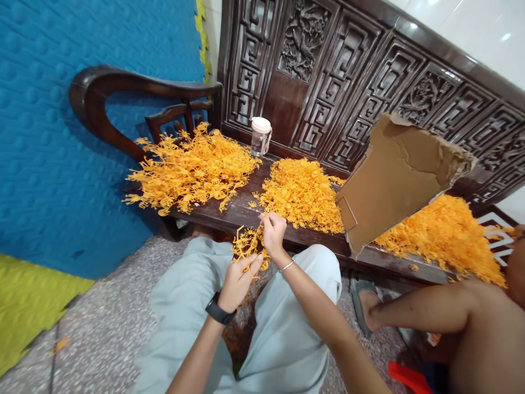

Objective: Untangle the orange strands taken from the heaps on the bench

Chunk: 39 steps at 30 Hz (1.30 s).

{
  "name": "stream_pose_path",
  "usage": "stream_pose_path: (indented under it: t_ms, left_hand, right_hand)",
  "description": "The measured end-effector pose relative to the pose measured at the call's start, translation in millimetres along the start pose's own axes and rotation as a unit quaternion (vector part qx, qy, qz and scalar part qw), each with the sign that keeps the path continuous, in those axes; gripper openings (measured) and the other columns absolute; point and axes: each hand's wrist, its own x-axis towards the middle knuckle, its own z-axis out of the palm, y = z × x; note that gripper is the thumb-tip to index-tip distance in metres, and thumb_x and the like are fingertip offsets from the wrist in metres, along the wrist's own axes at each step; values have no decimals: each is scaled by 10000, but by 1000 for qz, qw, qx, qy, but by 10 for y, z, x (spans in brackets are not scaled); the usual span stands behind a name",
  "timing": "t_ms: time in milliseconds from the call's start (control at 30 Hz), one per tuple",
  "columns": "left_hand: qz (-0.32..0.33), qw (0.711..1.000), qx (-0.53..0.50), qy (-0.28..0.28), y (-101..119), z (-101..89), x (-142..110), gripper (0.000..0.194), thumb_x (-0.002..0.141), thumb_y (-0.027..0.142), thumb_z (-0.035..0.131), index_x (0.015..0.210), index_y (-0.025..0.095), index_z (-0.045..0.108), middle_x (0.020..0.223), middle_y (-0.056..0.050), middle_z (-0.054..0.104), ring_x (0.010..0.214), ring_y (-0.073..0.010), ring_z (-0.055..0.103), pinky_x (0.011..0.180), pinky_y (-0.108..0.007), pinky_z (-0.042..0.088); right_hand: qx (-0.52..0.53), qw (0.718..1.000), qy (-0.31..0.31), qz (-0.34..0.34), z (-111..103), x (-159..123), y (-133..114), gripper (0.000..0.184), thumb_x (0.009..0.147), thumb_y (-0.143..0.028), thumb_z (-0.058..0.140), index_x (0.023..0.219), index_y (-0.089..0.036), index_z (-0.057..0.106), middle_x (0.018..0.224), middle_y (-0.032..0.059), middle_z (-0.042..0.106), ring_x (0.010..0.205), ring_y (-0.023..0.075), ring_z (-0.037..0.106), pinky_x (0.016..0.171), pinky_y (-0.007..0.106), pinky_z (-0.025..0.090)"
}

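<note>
Over my lap, a tangled cluster of orange plastic pieces (247,241) with thin branching stems hangs between my two hands. My left hand (241,276), with a black watch at the wrist, is closed on the lower part of the cluster. Higher up and to the right, my right hand (273,232) pinches its upper edge; the exact piece between those fingertips is too small to make out. Just beyond my hands, a pile of small orange pieces (303,194) lies on the dark wooden bench (241,210). A larger heap of branching orange pieces (192,169) spreads at the bench's left end.
A clear bottle with a white lid (260,137) stands near the carved backrest (303,41). An upright cardboard piece (394,175) separates the middle pile from another orange pile (447,235). At the right, another person's leg (430,306) is close to the bench. Blue matting (36,137) covers the left.
</note>
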Motion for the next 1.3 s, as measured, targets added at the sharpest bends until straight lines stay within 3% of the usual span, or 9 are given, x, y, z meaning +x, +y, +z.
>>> stream_pose_path:
  t_ms: [200,300,400,533,667,867,1000,1167,1300]
  left_hand:
    - [27,1000,-10,-11,88,50,10,356,799,352,416,492,178,372,475,35,331,450,-94,300,454,-228,259]
    - [0,998,-54,16,92,79,-57,379,791,381,417,480,187,321,461,44,276,437,-91,267,435,-230,237]
    - [-52,994,-96,14,64,83,-167,399,790,407,405,476,193,284,447,50,248,419,-87,243,417,-229,224]
    - [-64,993,-96,-22,23,20,-193,398,769,387,443,448,182,328,429,39,301,419,-89,293,430,-225,251]
    - [-57,990,-130,24,1,-50,-93,410,753,363,485,413,176,352,396,40,304,380,-75,266,394,-216,230]
    - [-100,959,-247,97,58,-126,-68,390,733,327,538,416,169,376,384,47,308,324,-55,251,326,-197,167]
    - [-124,910,-375,126,162,-285,-71,402,742,236,522,384,160,356,341,65,254,282,-39,199,298,-182,156]
    - [-184,793,-564,141,175,-580,-31,459,828,144,311,371,162,355,259,58,223,226,-51,138,254,-183,136]
    - [-204,717,-644,171,125,-726,-20,490,852,155,244,368,172,318,235,53,214,203,-57,157,231,-178,135]
  right_hand:
    - [-15,996,76,-43,-21,-28,-45,343,819,-318,404,530,-155,486,572,-14,492,624,107,451,687,243,308]
    - [4,992,122,-13,-148,159,48,346,817,-350,393,566,-143,511,578,-4,511,607,105,464,652,233,334]
    - [24,962,263,67,-583,481,290,411,830,-388,316,662,-105,563,602,25,537,580,111,472,591,227,357]
    - [-78,910,407,26,-1281,745,734,373,801,-395,390,800,-106,625,743,52,560,711,133,497,665,231,368]
    - [-162,901,391,98,-1490,794,1008,301,777,-317,446,769,-92,647,690,59,541,660,143,480,665,245,358]
    - [-200,916,318,140,-1292,934,986,273,767,-222,447,963,-98,592,779,76,579,678,152,481,715,268,346]
    - [-256,900,307,175,-1244,975,946,264,760,-276,472,961,-148,586,815,77,583,848,212,464,821,357,301]
    - [-264,886,314,215,-1230,982,931,406,814,-432,345,889,-141,620,937,143,558,973,277,406,841,453,276]
    - [-246,885,336,207,-1218,981,910,478,853,-417,228,815,-174,638,923,116,559,993,262,401,878,483,236]
